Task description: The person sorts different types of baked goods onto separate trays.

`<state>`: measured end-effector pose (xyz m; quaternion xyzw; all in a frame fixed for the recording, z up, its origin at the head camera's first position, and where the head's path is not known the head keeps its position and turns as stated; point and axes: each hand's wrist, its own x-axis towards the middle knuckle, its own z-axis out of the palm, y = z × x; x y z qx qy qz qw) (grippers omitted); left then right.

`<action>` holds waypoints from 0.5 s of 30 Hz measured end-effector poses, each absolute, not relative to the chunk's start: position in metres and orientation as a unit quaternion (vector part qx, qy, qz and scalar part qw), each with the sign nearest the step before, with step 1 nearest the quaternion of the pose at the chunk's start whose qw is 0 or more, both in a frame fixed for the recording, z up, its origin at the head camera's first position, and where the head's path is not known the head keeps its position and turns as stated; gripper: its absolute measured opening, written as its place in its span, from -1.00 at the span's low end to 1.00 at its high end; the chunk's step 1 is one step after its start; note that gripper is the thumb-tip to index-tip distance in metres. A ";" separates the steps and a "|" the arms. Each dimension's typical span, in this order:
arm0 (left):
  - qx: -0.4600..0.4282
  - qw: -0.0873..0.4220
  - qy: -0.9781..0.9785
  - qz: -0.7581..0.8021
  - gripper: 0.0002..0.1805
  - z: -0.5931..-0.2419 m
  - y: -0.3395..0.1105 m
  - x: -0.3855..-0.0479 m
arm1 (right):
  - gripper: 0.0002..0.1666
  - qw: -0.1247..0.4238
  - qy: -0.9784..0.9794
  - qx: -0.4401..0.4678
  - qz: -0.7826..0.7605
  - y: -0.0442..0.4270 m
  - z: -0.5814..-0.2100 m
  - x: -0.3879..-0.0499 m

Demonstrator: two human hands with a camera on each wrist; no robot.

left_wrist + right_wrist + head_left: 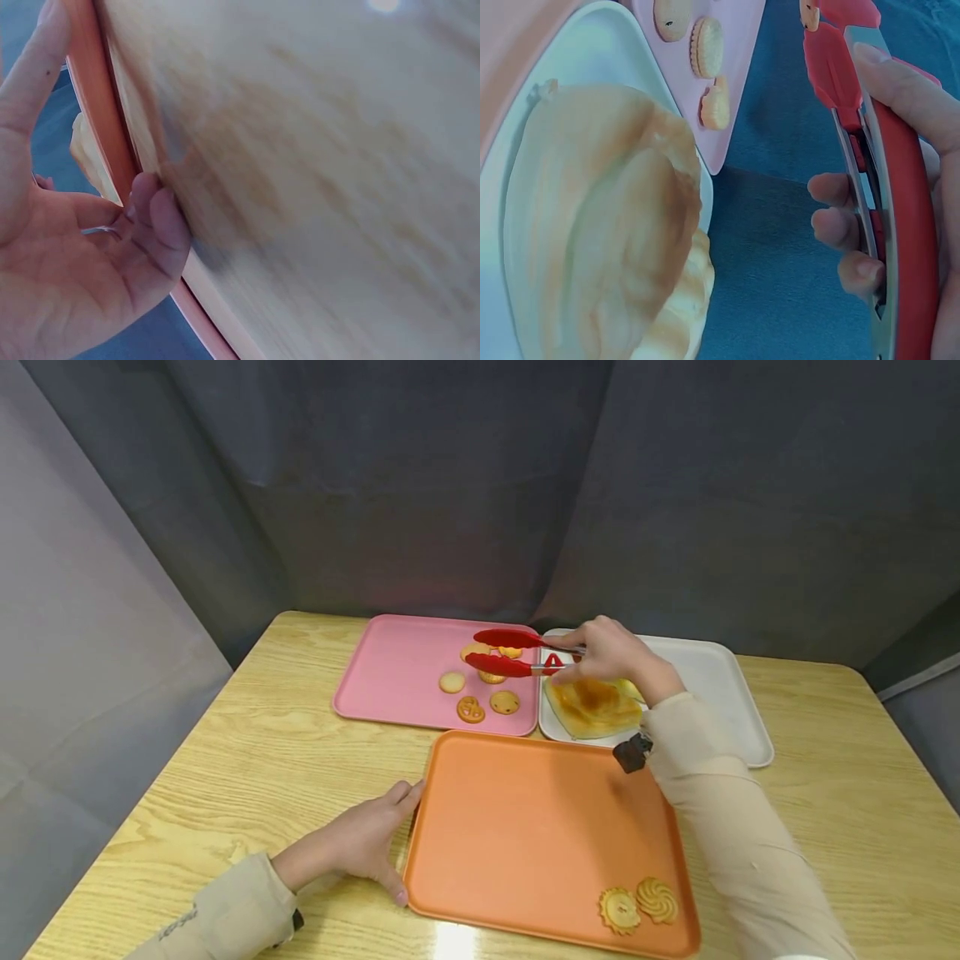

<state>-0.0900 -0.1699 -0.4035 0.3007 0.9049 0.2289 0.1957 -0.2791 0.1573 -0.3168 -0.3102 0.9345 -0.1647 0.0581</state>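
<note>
My right hand [613, 650] grips a pair of red-tipped tongs [501, 666] above the right part of the pink tray [405, 668]. Between the tong tips a tan cookie [808, 15] shows in the right wrist view, only partly in frame. Several small cookies lie on the pink tray below, among them a pretzel-shaped cookie [471, 709] and a pale round cookie [452, 682]. At the left edge of the orange tray [525, 827], my left hand [366, 841] rests with thumb and fingers spread against the rim.
On the white tray [720, 693] at the back right lies a large flat bread [596, 710], with other items partly hidden by my right hand. A scalloped cookie [619, 910] and a swirled cookie [657, 900] sit in the orange tray's near right corner. A dark curtain [420, 485] hangs behind.
</note>
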 end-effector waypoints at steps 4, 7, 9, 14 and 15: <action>0.299 0.196 0.905 0.229 0.50 -0.403 -0.170 -0.089 | -0.32 0.062 0.937 -0.300 -0.167 0.152 -0.322 -0.285; 0.298 0.197 0.906 0.228 0.50 -0.402 -0.170 -0.089 | -0.31 0.065 0.940 -0.290 -0.169 0.146 -0.326 -0.289; 0.298 0.198 0.906 0.227 0.50 -0.402 -0.170 -0.088 | -0.29 0.072 0.940 -0.282 -0.175 0.143 -0.329 -0.291; 0.298 0.200 0.904 0.230 0.50 -0.402 -0.170 -0.087 | -0.25 0.089 0.946 -0.252 -0.182 0.133 -0.334 -0.295; 0.299 0.201 0.904 0.230 0.50 -0.402 -0.170 -0.087 | -0.25 0.091 0.947 -0.248 -0.181 0.131 -0.335 -0.295</action>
